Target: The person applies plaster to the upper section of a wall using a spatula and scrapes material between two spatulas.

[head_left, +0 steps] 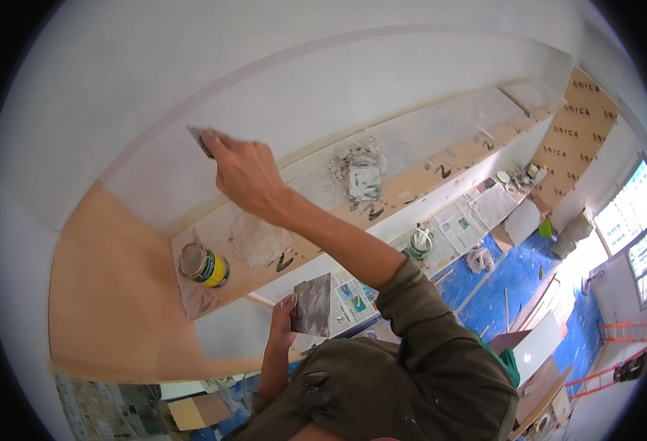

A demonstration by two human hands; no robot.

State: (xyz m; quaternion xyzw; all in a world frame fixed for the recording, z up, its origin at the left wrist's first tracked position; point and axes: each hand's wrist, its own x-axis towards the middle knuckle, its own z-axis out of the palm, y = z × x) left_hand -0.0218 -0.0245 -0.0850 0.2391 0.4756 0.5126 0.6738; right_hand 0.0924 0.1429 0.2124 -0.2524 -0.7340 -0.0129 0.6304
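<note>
My right hand [248, 173] reaches up to the white wall, its fingers closed on a scraper [201, 140]. The blade's tip is at or very near the wall, close to a greyish curved band; whether it touches I cannot tell. Lower down, my left hand [282, 322] grips the edge of a flat grey plate [312, 305] smeared with putty. Below my right hand, a wooden ledge [305, 246] carries a spread patch of putty [259, 239] and an open can [206, 264] with a yellow and dark label, a tool handle sticking out of it.
Farther along the ledge lie a putty heap [364, 151] and a putty-smeared plate [365, 182]. Newspaper [452, 224] covers a lower surface, where a tub [420, 241] stands. Blue sheeting [478, 290] covers the floor, with boards on it. An orange ladder [603, 375] is at far right.
</note>
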